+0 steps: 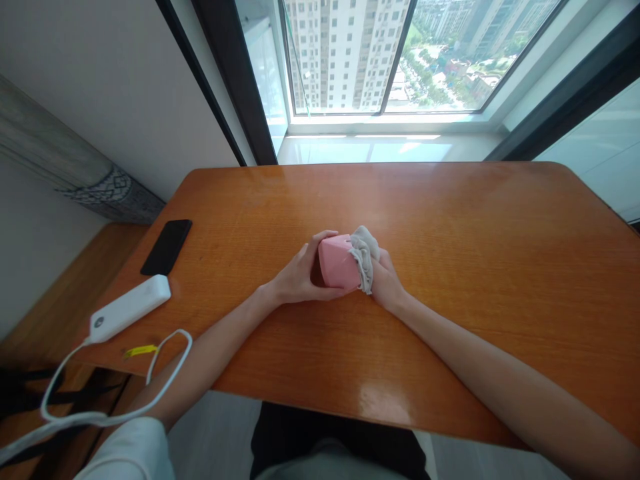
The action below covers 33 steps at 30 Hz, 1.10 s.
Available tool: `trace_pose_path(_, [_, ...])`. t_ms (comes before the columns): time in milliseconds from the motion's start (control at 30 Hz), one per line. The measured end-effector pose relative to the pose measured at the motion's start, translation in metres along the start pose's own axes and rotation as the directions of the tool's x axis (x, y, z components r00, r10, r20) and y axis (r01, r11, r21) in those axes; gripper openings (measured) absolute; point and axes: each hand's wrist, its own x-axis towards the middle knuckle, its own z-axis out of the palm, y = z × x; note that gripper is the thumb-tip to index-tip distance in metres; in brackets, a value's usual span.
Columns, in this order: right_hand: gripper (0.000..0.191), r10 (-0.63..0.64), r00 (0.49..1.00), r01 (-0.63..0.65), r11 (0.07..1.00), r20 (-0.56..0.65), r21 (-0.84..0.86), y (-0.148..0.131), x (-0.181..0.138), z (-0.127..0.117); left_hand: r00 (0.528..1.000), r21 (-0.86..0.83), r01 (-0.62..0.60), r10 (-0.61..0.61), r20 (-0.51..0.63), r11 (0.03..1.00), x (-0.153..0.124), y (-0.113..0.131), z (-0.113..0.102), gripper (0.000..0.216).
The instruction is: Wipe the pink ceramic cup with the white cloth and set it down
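Over a brown wooden table [480, 240], the left hand [299, 273] grasps a pink boxy object [338, 261], the right hand [387, 282] crumpled grey cloth [367, 255].

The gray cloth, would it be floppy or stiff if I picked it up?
Probably floppy: the gray cloth bunches into creases where the right hand holds it against the pink object. It may feel light, since it looks small and thin. Pushed, it would likely crumple rather than roll, because its shape is uneven, not round.

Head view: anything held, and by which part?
Left grip: pink box, by its left end, across near and far sides. Right grip: bunched gray cloth at the box's right end; exact hold hidden.
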Motion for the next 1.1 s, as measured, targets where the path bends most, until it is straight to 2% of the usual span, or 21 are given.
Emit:
trace_pose_path(100, [0.042, 0.046, 0.999, -0.045, 0.996, -0.024, 0.074, 0.007, 0.005, -0.002, 0.983, 0.125, -0.17, 0.178, -0.052, 0.977, 0.001, -0.006, 0.001, 0.138])
trace_pose_path(200, [0.038, 0.052, 0.997, -0.046, 0.992, -0.055, 0.116, 0.01, 0.009, -0.002, 0.955, 0.274, -0.268, 0.293, -0.05, 0.923, 0.002, -0.006, 0.004, 0.125])
trace_pose_path(300, [0.039, 0.017, 0.999, -0.013, 0.996, -0.046, 0.092, 0.008, 0.007, -0.002, 0.962, 0.241, -0.238, 0.262, -0.074, 0.941, 0.003, 0.0, 0.004, 0.113])
trace_pose_path(400, [0.046, 0.003, 1.0, -0.003, 1.0, -0.003, 0.004, 0.004, 0.003, -0.002, 0.993, 0.073, -0.089, 0.094, -0.065, 0.993, 0.001, 0.004, 0.001, 0.119])
trace_pose_path(467, [0.048, -0.006, 1.0, 0.006, 1.0, 0.001, -0.02, 0.004, 0.002, -0.002, 1.0, 0.032, -0.009, 0.01, -0.029, 0.999, 0.0, 0.003, 0.0, 0.122])
trace_pose_path(533, [0.044, 0.005, 1.0, -0.005, 1.0, -0.016, 0.017, 0.006, 0.003, -0.002, 0.997, 0.072, -0.061, 0.064, -0.031, 0.995, 0.0, -0.001, 0.0, 0.135])
trace_pose_path(600, [0.039, 0.043, 0.999, -0.041, 0.996, -0.031, 0.076, 0.009, 0.006, -0.002, 0.981, 0.165, -0.179, 0.189, -0.048, 0.97, 0.0, -0.007, 0.001, 0.144])
trace_pose_path(700, [0.038, 0.092, 0.995, -0.085, 0.986, -0.041, 0.144, 0.011, 0.01, -0.001, 0.954, 0.3, -0.27, 0.296, -0.046, 0.915, 0.001, -0.009, 0.004, 0.124])
trace_pose_path(800, [0.04, 0.075, 0.996, -0.068, 0.989, -0.049, 0.132, 0.006, 0.007, 0.0, 0.954, 0.283, -0.258, 0.289, -0.074, 0.924, 0.002, -0.002, 0.004, 0.111])
trace_pose_path(867, [0.046, 0.025, 0.999, -0.023, 0.998, -0.037, 0.055, 0.001, 0.004, 0.001, 0.975, 0.184, -0.184, 0.203, -0.089, 0.965, 0.001, 0.003, 0.003, 0.115])
trace_pose_path(933, [0.05, -0.02, 1.0, 0.02, 1.0, -0.019, -0.021, -0.003, 0.002, 0.002, 0.995, 0.096, -0.073, 0.079, -0.057, 0.993, 0.001, 0.005, 0.001, 0.117])
trace_pose_path(1000, [0.052, -0.026, 1.0, 0.026, 0.999, -0.013, -0.035, -0.003, 0.002, 0.002, 1.0, 0.081, -0.023, 0.024, -0.017, 0.996, 0.0, 0.002, 0.0, 0.123])
trace_pose_path(1100, [0.045, 0.019, 1.0, -0.018, 0.999, -0.019, 0.038, 0.003, 0.007, 0.0, 0.987, 0.172, -0.152, 0.158, -0.024, 0.973, 0.0, -0.005, 0.002, 0.147])
